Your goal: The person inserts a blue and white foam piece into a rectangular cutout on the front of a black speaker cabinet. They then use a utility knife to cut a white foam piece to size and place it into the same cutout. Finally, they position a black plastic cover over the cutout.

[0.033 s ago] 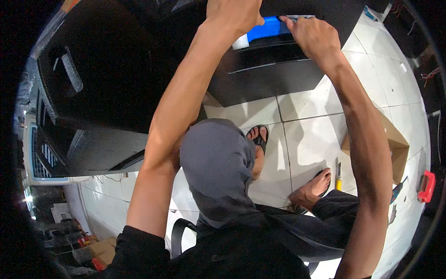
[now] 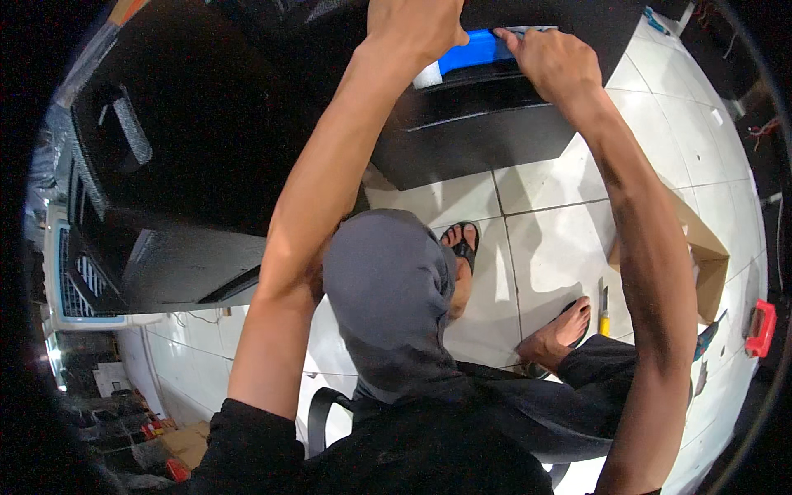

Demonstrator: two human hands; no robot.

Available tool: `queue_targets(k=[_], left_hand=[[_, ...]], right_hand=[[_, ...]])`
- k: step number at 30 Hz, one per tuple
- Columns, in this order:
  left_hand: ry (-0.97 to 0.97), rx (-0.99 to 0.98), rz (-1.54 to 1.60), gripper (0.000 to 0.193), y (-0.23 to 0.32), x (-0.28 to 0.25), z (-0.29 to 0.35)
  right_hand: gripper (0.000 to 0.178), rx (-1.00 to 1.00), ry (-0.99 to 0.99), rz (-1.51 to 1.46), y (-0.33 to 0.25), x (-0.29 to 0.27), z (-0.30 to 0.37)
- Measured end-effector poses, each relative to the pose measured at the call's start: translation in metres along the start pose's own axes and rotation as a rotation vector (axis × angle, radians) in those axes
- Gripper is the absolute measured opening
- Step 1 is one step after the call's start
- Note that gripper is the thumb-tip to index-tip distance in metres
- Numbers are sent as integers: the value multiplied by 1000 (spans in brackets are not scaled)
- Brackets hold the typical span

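Left hand (image 2: pixel 415 29) pressed flat on far big black cabinet (image 2: pixel 247 140), right hand (image 2: pixel 551 62) pinching blue tape strip (image 2: pixel 474 49) on it, white tiled floor (image 2: pixel 544 247) below

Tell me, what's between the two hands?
A blue strip on the black box lies between the left hand and right hand, seen in the head view.
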State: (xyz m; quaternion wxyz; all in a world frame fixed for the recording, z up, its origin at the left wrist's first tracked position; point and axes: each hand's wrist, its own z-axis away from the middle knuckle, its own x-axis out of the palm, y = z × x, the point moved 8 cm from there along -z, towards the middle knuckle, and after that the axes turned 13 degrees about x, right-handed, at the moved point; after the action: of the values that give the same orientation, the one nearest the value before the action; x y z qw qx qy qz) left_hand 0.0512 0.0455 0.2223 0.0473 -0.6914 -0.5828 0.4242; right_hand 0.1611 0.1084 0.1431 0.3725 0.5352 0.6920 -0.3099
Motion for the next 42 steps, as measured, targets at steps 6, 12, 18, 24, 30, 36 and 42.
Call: queue_targets(k=[6,12,18,24,30,36,42], left_hand=[[-65,25,-37,101,-16,25,4],[-201,-158,-4,103,-39,9,35],[-199,-190,-32,106,-35,10,34],[-215,-213,-17,104,-29,9,32],[-182,-209,-51,104,-26,6,28],[-250,-219,-50,103,-26,13,31],[-287,-218,-30,103,-31,11,30]], right_hand=[[67,109,37,-6,1,-6,3],[69,35,-12,-13,7,-25,27],[68,-123,26,42,-9,-29,14],[67,-140,43,52,-12,-19,-1],[64,-39,28,14,-14,6,-2],[67,57,-23,-52,-15,-2,8],[69,439,-149,-507,10,19,74]])
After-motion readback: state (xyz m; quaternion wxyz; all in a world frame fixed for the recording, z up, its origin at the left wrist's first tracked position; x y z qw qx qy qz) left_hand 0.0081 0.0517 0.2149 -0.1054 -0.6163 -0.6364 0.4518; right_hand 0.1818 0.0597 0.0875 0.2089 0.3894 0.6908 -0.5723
